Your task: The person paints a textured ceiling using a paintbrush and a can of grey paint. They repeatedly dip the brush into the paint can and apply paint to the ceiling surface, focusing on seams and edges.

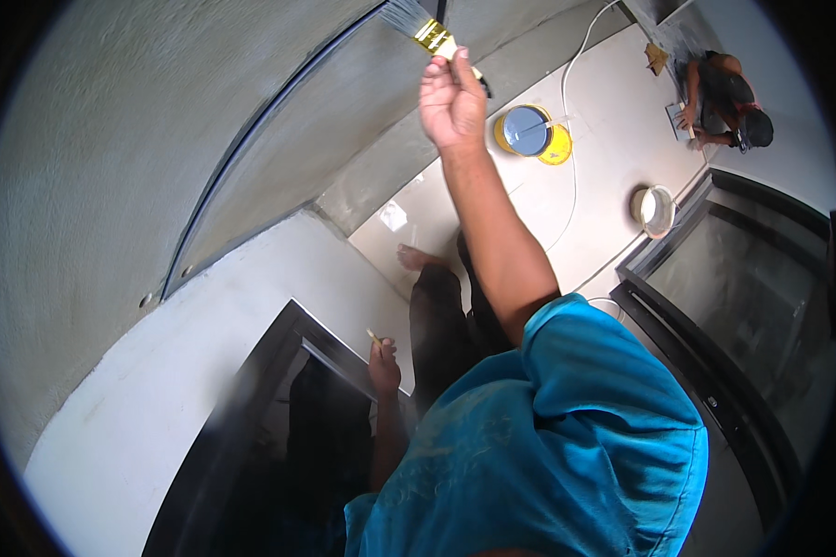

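My right hand (455, 102) is raised at the top, its fingers closed round the handle of a paintbrush (434, 37). The brush has grey bristles and a yellow band, and points up and left. Its bristles lie by the dark line (260, 125) that runs along the grey wall (130, 121); whether they touch the wall I cannot tell. Lower down, my left hand (385, 367) is closed on a short, thin, pale stick (373, 338), whose kind is too small to make out. It hangs beside the dark-framed glass panel (288, 408).
On the pale floor stands a yellow bucket (499, 133) of grey liquid, its yellow lid (557, 147) alongside. A white cable (567, 93) runs past it. A whitish bucket (655, 212) stands near a dark sliding frame (771, 200). Far right, another person (729, 97) crouches, holding a flat tool (678, 123).
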The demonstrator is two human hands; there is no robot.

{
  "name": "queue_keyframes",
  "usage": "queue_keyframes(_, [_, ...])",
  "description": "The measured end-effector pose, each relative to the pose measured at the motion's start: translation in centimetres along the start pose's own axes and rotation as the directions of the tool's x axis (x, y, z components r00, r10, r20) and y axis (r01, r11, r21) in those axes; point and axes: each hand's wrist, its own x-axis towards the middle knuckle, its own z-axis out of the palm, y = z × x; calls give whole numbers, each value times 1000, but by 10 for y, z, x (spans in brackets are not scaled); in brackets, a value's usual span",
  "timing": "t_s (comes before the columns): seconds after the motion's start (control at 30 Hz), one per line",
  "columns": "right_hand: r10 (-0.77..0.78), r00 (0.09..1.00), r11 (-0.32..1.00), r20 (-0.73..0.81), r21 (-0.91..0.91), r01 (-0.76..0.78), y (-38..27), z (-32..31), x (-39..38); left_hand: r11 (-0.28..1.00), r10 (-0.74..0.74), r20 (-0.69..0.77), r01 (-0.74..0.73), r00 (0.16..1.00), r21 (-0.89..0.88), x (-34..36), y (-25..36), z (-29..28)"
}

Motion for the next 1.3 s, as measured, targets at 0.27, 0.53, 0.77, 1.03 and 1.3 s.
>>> queue_keyframes(0.27, [-108, 988, 987, -108, -132, 93, 23, 6, -21, 997, -51, 31, 49, 998, 63, -6, -3, 1])
queue_keyframes(0.53, [-447, 867, 624, 222, -617, 480, -55, 70, 39, 993, -41, 22, 38, 999, 110, 1, 19, 6])
queue_keyframes(0.77, [-353, 917, 648, 186, -658, 383, -121, 90, 80, 988, -91, 29, 86, 995, 128, 8, 63, 31])
queue_keyframes(1.03, [-617, 749, 447, 241, -676, 586, -150, 106, 123, 995, -47, 14, 45, 999, 93, 14, 129, 66])
queue_keyframes(1.3, [-453, 598, 81, 661, -637, 766, -74, 79, 52, 986, -13, 9, 11, 1000, 167, 21, 184, 80])
